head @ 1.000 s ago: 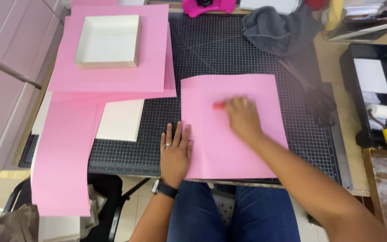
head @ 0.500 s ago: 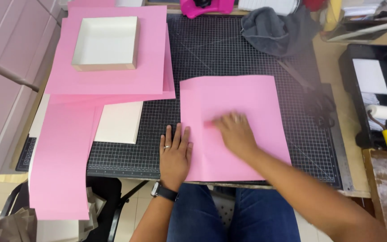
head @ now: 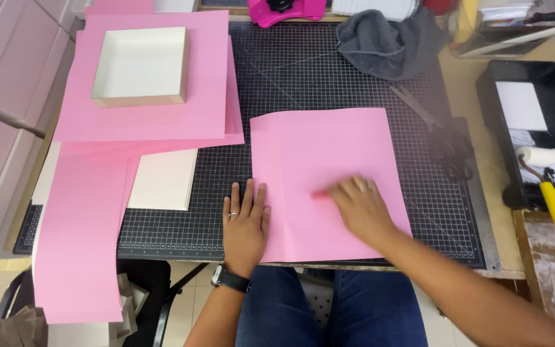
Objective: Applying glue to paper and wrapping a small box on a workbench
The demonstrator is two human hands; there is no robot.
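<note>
I sit at the black cutting mat and a pink sheet of paper lies flat on it, directly in front of me. My left hand is flat and open, the fingers together and pointing away from me; it rests on the mat at the left edge of the sheet, and the fingers just reach onto that edge, so it pins the paper there. My right hand lies on the sheet itself, in the lower middle part. It is blurred, so I cannot tell its exact shape, but it seems to press a small pink-red tool which shows just beside the fingertips, on their left side. The tool lies roughly left to right, across the sheet, and it points towards my left hand. So the right hand is the one on the paper, and most of the sheet lies beyond it, away from my body.

To the left are more pink sheets, with a shallow white box standing on them. A grey cloth lies at the far side, and a paint roller with yellow handle at the right.
</note>
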